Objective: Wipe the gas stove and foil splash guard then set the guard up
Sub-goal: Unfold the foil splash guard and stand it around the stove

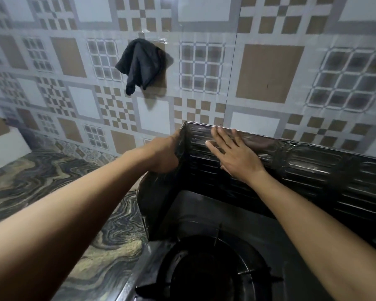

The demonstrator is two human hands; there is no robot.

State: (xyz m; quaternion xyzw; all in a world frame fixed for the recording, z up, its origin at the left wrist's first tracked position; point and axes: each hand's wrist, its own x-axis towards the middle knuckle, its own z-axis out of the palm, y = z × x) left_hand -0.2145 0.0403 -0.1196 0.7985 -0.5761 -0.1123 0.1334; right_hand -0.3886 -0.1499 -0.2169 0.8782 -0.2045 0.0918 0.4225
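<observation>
The foil splash guard [313, 168] stands upright around the back and left side of the black gas stove [204, 216], its ribbed panels dark and shiny. My left hand [164, 153] grips the guard's left corner fold from outside. My right hand [232, 153] lies flat, fingers spread, against the inside of the back panel near that corner. A burner with its pan support [206, 270] sits below my arms. A dark cloth [140, 64] hangs on the tiled wall above, away from both hands.
The patterned tile wall [269, 72] rises directly behind the guard. A marbled countertop [52, 181] stretches to the left of the stove. A pale ledge [4, 144] sits at the far left.
</observation>
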